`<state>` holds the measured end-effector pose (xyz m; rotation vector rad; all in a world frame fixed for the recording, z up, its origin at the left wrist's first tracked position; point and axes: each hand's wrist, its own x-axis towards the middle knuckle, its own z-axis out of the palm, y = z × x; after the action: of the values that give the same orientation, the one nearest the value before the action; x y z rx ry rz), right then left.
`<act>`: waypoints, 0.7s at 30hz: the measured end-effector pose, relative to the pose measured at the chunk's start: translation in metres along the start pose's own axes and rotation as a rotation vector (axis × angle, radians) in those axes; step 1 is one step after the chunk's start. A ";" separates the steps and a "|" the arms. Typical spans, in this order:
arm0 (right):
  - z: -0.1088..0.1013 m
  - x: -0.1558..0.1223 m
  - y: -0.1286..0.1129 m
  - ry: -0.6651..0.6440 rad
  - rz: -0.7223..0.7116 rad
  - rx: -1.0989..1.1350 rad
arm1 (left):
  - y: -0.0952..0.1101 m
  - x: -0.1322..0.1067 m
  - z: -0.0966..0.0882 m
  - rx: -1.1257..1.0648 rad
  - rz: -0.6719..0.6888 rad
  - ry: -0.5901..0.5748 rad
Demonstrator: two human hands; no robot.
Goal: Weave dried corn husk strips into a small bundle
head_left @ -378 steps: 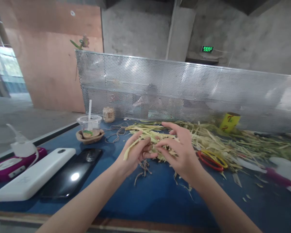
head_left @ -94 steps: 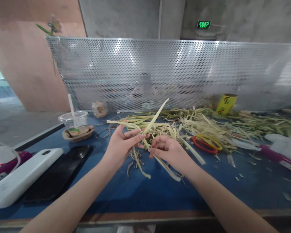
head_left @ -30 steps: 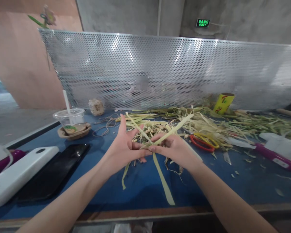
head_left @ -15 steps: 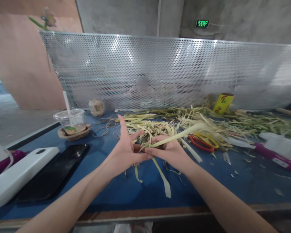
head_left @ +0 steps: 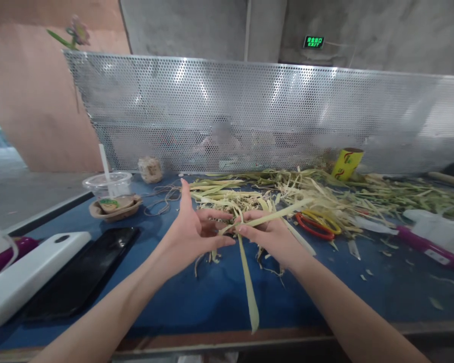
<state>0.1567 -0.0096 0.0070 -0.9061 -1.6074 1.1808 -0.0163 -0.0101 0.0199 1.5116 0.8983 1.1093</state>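
My right hand (head_left: 274,234) pinches pale green plant strips between thumb and fingers, above the blue table. One flat strip (head_left: 278,214) slants up to the right across its fingers. Another strip (head_left: 247,282) hangs from the pinch toward the table's front edge. My left hand (head_left: 192,229) is open beside the pinch, one finger pointing up and the thumb held away from the others. Its fingertips are close to the strips' short left end; whether they touch it I cannot tell. Below and behind both hands lies a heap of dry stalks and fibres (head_left: 230,201), partly hidden by them.
Left on the table are a white device (head_left: 34,280), a black phone (head_left: 83,272), a fibre bowl (head_left: 115,209) and a lidded plastic cup (head_left: 109,181). Right are red-and-yellow-handled scissors (head_left: 316,227), a purple tool (head_left: 427,247) and a yellow roll (head_left: 348,164). A perforated metal screen (head_left: 249,111) stands behind.
My left hand has opened its fingers and drawn slightly left, away from the pinch. The hanging strip now reaches lower and hangs straighter. My right hand keeps its hold, shifted slightly right.
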 end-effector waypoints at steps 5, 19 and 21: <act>-0.001 0.000 0.000 0.037 0.004 -0.086 | 0.004 -0.003 -0.001 0.208 0.095 0.066; -0.011 0.003 0.003 0.091 -0.091 -0.202 | 0.016 -0.007 -0.008 0.216 -0.037 -0.092; -0.010 0.004 0.004 0.089 -0.137 -0.180 | 0.013 -0.007 -0.006 0.154 -0.056 -0.095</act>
<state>0.1654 -0.0023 0.0054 -0.9327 -1.6943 0.8997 -0.0245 -0.0180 0.0315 1.6406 0.9718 0.9372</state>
